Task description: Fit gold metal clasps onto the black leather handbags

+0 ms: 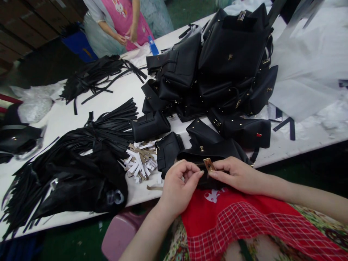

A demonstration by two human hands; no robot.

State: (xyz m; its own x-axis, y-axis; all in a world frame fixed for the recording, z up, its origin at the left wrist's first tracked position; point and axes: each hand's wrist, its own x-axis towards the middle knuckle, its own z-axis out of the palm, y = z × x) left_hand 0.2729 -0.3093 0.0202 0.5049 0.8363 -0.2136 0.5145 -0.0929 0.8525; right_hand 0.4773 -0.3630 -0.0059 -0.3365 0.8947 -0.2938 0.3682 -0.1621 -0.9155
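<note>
Gold-coloured and shiny, the rectangular clasp (207, 164) shows against a black bag (227, 149).

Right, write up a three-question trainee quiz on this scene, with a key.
1. Which hand holds the gold metal piece?
2. True or false: the far apron is green.
3. Choose one: the pile of short strips near the black straps is (a) white and tan, (b) red, (c) blue.

Key:
1. The right hand.
2. False; the far apron is pink.
3. a
</note>
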